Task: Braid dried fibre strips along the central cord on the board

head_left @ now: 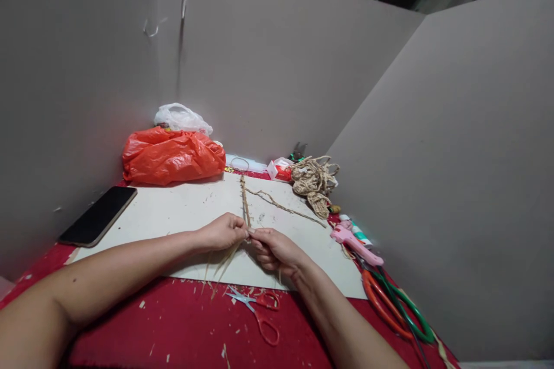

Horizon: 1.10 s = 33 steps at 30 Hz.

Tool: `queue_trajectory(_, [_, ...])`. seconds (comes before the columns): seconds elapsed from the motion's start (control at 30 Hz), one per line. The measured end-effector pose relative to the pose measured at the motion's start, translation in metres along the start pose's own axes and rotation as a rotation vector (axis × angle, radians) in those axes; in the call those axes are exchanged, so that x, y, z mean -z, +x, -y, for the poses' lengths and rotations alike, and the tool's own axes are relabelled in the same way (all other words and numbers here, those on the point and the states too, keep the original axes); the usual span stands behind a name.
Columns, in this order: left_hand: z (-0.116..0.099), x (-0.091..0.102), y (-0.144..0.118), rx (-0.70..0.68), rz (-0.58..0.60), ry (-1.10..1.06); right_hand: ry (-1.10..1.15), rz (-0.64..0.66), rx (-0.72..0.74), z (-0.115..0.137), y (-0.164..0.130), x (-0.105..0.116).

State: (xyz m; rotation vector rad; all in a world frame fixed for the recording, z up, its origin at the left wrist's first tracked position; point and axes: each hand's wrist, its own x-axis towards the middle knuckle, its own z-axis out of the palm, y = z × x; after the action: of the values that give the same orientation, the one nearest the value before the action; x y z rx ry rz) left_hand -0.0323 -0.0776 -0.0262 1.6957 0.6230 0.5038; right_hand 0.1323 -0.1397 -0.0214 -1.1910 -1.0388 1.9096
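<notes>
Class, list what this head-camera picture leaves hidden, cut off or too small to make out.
- Braided straw strand: its near end is hidden between the left hand and right hand.
- Orange bag: contents hidden by its plastic.
- Large scissors: tips hidden under the pink glue gun.
- Phone: screen dark.

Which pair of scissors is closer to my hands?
The small red-handled scissors on the red cloth, just below your right hand. The large orange-and-green-handled scissors lie farther off, at the right edge.

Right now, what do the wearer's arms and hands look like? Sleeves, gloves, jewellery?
Both forearms are bare as far as the frame shows: no sleeves in view. Left hand and right hand have no gloves. No watch, bracelet or ring is visible.
</notes>
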Motion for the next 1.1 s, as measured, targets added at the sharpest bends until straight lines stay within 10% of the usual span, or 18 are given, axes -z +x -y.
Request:
queue_trajectory(0.63, [-0.030, -0.026, -0.036, -0.123, 0.037, 1.315, -0.020, -0.289, 0.175, -0.008, 0.002, -0.027])
queue_trajectory(0.9, [-0.061, -0.038, -0.062, -0.403, 0.238, 0.863, 0.160, -0.162, 0.077, 0.002, -0.006, -0.016])
queue_trajectory(1.1, [-0.040, -0.007, -0.019, -0.249, -0.421, 0.177, 0.200, -0.136, 0.099, 0.009, -0.007, -0.009])
